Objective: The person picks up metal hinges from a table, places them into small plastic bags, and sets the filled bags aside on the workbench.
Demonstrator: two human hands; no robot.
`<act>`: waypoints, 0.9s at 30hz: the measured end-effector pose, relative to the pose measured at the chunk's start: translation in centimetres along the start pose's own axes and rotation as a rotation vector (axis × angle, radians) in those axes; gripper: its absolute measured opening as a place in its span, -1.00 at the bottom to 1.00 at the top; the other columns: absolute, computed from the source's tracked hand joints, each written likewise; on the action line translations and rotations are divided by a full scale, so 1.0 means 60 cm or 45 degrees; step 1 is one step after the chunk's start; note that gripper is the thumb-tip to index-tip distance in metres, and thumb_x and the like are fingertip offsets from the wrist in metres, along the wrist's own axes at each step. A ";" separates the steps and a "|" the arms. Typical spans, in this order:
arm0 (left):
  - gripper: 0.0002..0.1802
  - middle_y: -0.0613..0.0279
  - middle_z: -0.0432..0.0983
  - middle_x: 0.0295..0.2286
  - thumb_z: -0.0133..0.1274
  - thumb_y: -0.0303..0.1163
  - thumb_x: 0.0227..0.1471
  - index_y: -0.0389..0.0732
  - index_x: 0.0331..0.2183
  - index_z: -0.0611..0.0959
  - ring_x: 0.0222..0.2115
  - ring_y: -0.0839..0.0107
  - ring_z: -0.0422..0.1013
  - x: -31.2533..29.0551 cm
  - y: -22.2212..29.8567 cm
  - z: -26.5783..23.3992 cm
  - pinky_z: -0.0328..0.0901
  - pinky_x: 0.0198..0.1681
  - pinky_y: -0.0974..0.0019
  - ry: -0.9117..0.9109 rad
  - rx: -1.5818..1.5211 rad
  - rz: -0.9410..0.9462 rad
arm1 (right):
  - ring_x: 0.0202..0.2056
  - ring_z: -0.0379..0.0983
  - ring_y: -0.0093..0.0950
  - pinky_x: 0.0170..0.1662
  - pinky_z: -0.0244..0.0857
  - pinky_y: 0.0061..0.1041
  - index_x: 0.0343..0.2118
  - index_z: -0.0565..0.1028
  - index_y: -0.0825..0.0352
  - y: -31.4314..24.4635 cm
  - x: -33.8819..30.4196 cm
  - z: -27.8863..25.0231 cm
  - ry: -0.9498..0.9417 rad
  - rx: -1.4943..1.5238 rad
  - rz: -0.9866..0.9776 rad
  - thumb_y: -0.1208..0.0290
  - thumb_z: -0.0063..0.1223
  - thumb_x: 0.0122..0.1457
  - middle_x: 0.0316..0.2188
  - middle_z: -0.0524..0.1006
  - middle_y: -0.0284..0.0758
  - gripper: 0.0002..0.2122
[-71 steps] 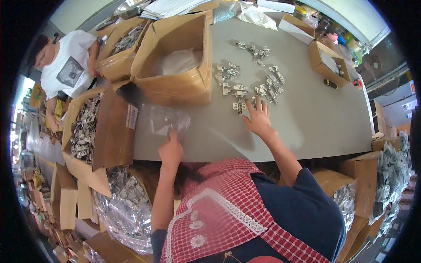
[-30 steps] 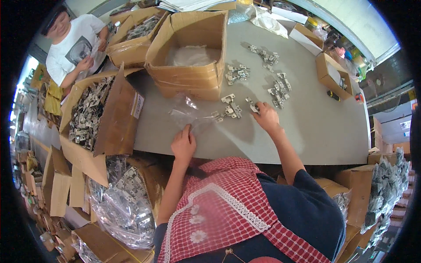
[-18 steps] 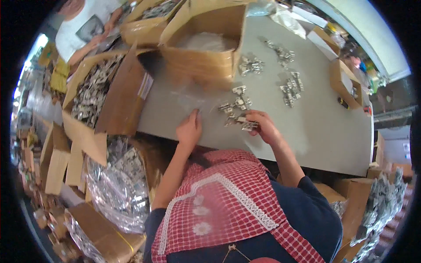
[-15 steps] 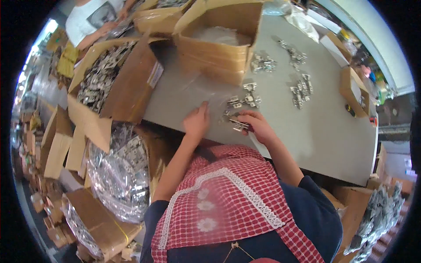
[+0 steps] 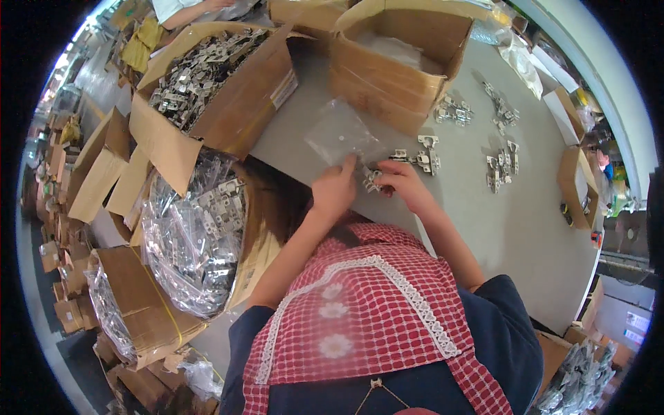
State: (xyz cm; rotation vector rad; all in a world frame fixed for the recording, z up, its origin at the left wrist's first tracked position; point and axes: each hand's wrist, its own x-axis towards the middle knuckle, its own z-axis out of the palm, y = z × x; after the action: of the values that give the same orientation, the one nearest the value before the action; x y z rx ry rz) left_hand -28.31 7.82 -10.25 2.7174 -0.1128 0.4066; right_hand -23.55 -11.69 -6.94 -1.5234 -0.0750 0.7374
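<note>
My left hand (image 5: pixel 335 188) pinches the edge of a clear plastic bag (image 5: pixel 339 131), which lies spread over the grey table just beyond my fingers. Close beside it, my right hand (image 5: pixel 408 185) is closed on a few metal cabinet hinges (image 5: pixel 372 181), held near the bag's edge. My fingers partly cover these hinges, and whether any are inside the bag I cannot tell. Just beyond my right hand lies a small group of hinges (image 5: pixel 427 155). Further right are more groups of hinges (image 5: pixel 503 166), set apart on the table.
An open carton heaped with hinges (image 5: pixel 207 72) stands at the left. Another open carton (image 5: pixel 387 79) at the back holds clear plastic. Bagged hinges (image 5: pixel 207 235) fill a box below the table's left edge. A small cardboard box (image 5: pixel 577 187) sits far right. Another person's arm (image 5: pixel 190 14) shows at top left.
My hands have come closer together, the right bringing its hinges toward the left. The plastic bag now shows more plainly, spread out. The whole view has shifted, moving the table rightward in the picture.
</note>
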 end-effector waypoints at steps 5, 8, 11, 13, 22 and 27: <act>-0.51 0.07 0.51 -0.55 0.04 -0.44 -0.04 -0.08 0.01 0.50 -0.53 0.08 0.48 -0.018 0.018 0.002 0.37 -0.51 0.08 0.050 -0.068 0.024 | -0.32 0.49 -0.53 -0.29 0.32 -0.56 -0.16 0.49 0.43 0.016 0.013 0.022 0.234 0.465 -0.036 0.50 0.13 0.05 -0.39 0.56 -0.33 -0.73; -0.50 0.05 0.52 -0.56 0.04 -0.44 -0.03 -0.14 0.03 0.47 -0.56 0.08 0.49 -0.020 0.019 0.006 0.37 -0.53 0.08 0.087 -0.119 0.002 | -0.24 0.51 -0.48 -0.19 0.35 -0.51 -0.07 0.44 0.44 0.063 0.036 0.033 0.179 0.529 -0.123 0.56 0.09 0.04 -0.29 0.57 -0.28 -0.66; -0.47 0.03 0.52 -0.59 0.03 -0.44 -0.01 -0.19 0.06 0.41 -0.61 0.06 0.48 -0.020 0.018 0.001 0.36 -0.57 0.08 0.080 -0.128 -0.092 | -0.15 0.50 -0.44 -0.08 0.33 -0.49 0.01 0.40 0.43 0.076 0.050 0.038 0.024 0.470 -0.220 0.60 0.05 0.02 -0.15 0.55 -0.23 -0.59; -0.45 0.02 0.52 -0.60 0.02 -0.44 -0.01 -0.22 0.08 0.37 -0.63 0.05 0.48 -0.019 0.015 -0.001 0.35 -0.59 0.08 0.042 -0.102 -0.161 | -0.11 0.49 -0.43 -0.03 0.31 -0.49 0.04 0.38 0.43 0.068 0.059 0.045 -0.035 0.445 -0.244 0.62 0.03 0.01 -0.08 0.52 -0.22 -0.55; -0.36 0.02 0.56 -0.53 0.09 -0.31 -0.04 -0.10 0.12 0.34 -0.57 0.06 0.51 -0.017 -0.015 -0.023 0.38 -0.55 0.08 -0.077 -0.051 -0.300 | 0.10 0.30 -0.41 0.09 0.19 -0.49 0.14 0.29 0.41 0.004 0.085 0.079 -0.349 0.505 -0.073 0.60 -0.03 -0.06 0.06 0.42 -0.28 -0.42; -0.40 0.04 0.56 -0.52 0.07 -0.34 -0.04 -0.11 0.09 0.38 -0.57 0.08 0.50 -0.035 -0.046 -0.015 0.38 -0.54 0.09 0.073 0.059 -0.228 | -0.01 0.39 -0.34 -0.02 0.26 -0.44 -0.02 0.42 0.39 -0.023 0.093 0.077 -0.312 -0.620 -0.002 0.57 -0.03 -0.07 0.00 0.47 -0.23 -0.55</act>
State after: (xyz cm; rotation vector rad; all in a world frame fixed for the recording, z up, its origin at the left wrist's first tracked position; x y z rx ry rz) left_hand -30.20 10.75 -11.07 2.7292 0.1567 0.4389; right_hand -20.85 -4.82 -7.46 -1.8819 -0.4682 0.9478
